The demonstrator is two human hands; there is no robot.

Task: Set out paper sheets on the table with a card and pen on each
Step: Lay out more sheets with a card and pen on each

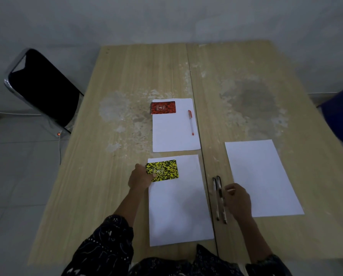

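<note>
Dark patterned sleeve (115, 236) nearest, and the left hand (139, 179) pinches the yellow-and-black speckled card (163, 170) at the near white paper sheet (178, 212), top-left corner. Right hand (237, 200), fingers curled, sits against two dark pens (216, 196) on the pale wooden table (107, 176). Whether it grips one, can't tell. The far white sheet (172, 134) carries a red card (163, 107) and a red pen (191, 122).

A far white paper sheet (176, 136) lies flat on the tabletop (127, 76), with a red patterned spiral-bound card (163, 107) at its upper left corner and a red-capped pen (191, 122) on its right edge. The near white paper sheet (178, 212) carries a yellow-and-black patterned card (164, 170). Two dark pens (218, 198), apparently parallel, lie beside the right white paper sheet (262, 176).
</note>
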